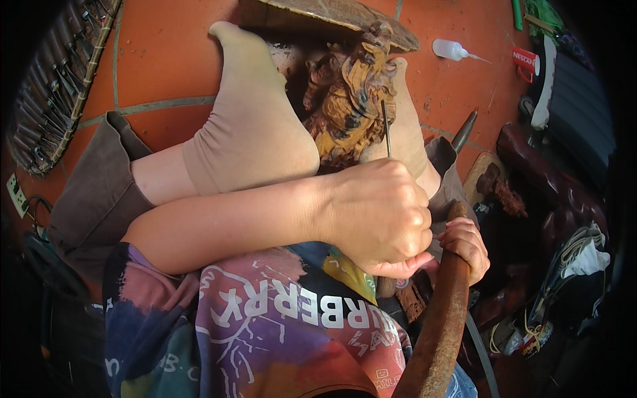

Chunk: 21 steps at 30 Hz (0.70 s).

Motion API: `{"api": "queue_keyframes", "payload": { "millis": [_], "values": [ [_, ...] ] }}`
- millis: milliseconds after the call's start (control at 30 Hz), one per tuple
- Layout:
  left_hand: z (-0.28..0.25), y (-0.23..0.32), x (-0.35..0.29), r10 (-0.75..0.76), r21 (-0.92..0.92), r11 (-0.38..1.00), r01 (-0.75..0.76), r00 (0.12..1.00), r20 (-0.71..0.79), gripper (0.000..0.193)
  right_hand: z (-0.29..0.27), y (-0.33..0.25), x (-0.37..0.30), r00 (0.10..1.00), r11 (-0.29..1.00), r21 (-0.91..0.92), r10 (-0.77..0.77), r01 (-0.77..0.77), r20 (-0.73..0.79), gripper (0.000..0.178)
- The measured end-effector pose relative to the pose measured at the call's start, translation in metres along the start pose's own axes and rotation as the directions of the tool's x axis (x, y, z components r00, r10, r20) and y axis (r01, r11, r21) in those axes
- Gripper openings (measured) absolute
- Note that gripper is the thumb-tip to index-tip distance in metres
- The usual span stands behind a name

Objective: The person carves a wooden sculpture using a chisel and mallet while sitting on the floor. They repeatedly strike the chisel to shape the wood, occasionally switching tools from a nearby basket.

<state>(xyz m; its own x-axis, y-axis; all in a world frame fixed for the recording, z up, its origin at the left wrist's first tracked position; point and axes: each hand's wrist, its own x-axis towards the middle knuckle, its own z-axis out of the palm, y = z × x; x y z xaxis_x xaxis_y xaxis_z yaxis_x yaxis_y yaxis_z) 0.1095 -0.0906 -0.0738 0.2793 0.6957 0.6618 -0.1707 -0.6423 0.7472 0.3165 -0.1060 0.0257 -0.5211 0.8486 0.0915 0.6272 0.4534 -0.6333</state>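
Note:
My left hand [378,215] is closed in a fist around a thin chisel [386,129], whose metal shaft points away from me onto the carving. The handle is hidden inside the fist. A brown and yellow wood carving [352,99], full of curls and hollows, stands between my two socked feet [255,113]. The chisel tip appears to meet its right side. Lower right, my right hand [466,249] wraps round a long, worn wooden club [443,325], which slants down toward the lower edge.
A woven tray [89,73] with many carving tools lies at the far left. Behind the carving lies a wooden slab [325,16]. A white squeeze bottle [450,50] and a red mug [526,61] are on the tiled floor [166,53]. Dark red wood [544,162] and clutter fill the right side.

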Motion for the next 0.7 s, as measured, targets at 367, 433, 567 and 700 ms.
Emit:
{"api": "queue_keyframes", "payload": {
  "millis": [367, 433, 567, 700],
  "values": [
    [-0.007, -0.005, 0.002, -0.021, -0.014, 1.0, 0.022, 0.999, 0.029, 0.03, 0.0, 0.0, 0.0, 1.0, 1.0, 0.009, -0.004, 0.004, 0.004, 0.053],
    [-0.007, -0.003, 0.003, -0.025, -0.032, 0.999, 0.025, 1.0, -0.009, 0.031, 0.0, 0.0, 0.0, 1.0, 1.0, 0.0, -0.023, 0.023, -0.001, 0.052],
    [-0.009, 0.0, 0.007, -0.094, -0.035, 0.995, 0.093, 0.995, -0.024, 0.035, -0.003, 0.0, 0.003, 0.996, 0.996, -0.042, -0.084, 0.084, -0.005, 0.053],
    [-0.005, -0.003, 0.007, -0.089, -0.064, 0.994, 0.086, 0.995, -0.049, 0.034, -0.011, -0.003, 0.004, 0.989, 0.987, -0.086, -0.142, 0.138, -0.041, 0.054]
  ]
}}
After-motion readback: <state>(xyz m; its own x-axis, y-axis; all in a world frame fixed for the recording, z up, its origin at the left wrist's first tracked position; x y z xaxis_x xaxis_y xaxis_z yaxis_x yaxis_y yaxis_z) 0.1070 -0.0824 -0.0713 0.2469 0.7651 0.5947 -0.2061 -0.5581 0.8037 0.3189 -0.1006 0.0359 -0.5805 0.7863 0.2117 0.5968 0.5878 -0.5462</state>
